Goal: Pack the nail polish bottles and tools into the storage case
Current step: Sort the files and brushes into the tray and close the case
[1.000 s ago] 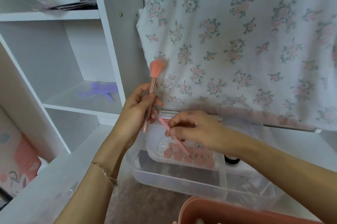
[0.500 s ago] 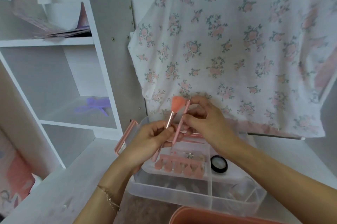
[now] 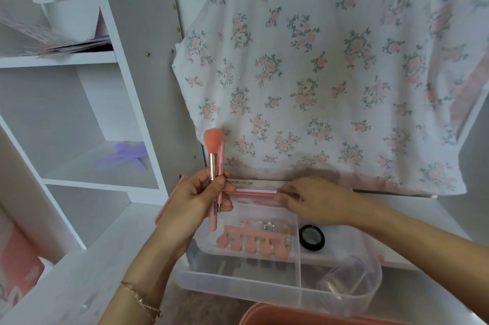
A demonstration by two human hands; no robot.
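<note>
two slim pink tools (image 3: 216, 173) stand upright together, one a fluffy coral brush. one pink foam toe separator (image 3: 251, 241), one round black-rimmed jar (image 3: 311, 237), one clear plastic cup (image 3: 352, 285). two long flat nail files (image 3: 264, 187), one purple plastic bow (image 3: 124, 156).

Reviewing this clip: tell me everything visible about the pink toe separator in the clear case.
The toe separator is a matte pink piece that looks like soft foam or silicone: a straight bar with five rounded lobes hanging toward the camera. It lies flat in the left compartment of the clear tray, near its front wall, with small shiny items just behind it. Neither hand touches it; the left hand holds a brush above and to its left.
</note>
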